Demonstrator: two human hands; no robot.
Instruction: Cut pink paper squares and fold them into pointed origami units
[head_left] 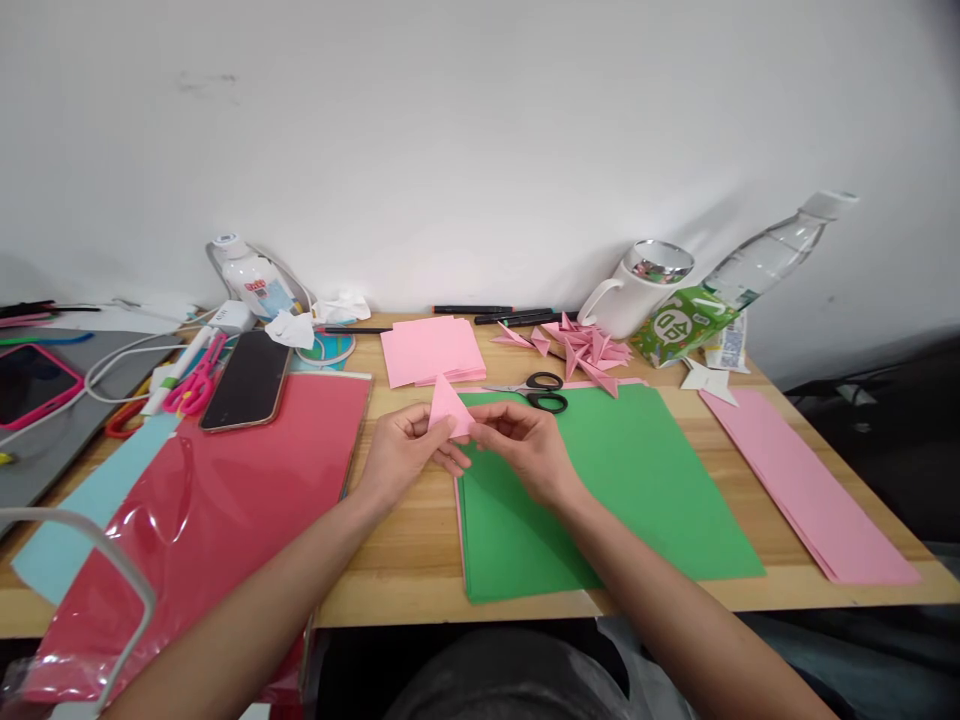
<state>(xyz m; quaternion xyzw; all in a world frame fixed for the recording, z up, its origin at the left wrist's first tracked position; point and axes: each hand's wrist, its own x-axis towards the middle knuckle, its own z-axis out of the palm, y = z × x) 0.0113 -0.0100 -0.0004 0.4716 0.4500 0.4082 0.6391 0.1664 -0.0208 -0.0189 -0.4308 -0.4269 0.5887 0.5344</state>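
Observation:
A small piece of pink paper (pixel 444 398), folded to a point at the top, is held up between my two hands. My left hand (pixel 409 445) grips its lower left side between thumb and fingers. At its lower right corner, my right hand (pixel 517 440) pinches the edge. Behind the hands lies a stack of pink paper squares (pixel 435 350). Scissors with black handles (pixel 546 392) rest just beyond my right hand, and a heap of folded pink paper pieces (pixel 596 350) sits farther right. Green paper sheets (pixel 637 490) lie beneath my right forearm.
Red paper in a plastic sleeve (pixel 247 500) lies at left, with a phone (pixel 247 380) and pink scissors (pixel 196 378) on it or beside it. A white mug (pixel 630 290), a green carton (pixel 682 325) and a leaning bottle (pixel 780 250) stand by the wall. Pink strips (pixel 810 490) lie right.

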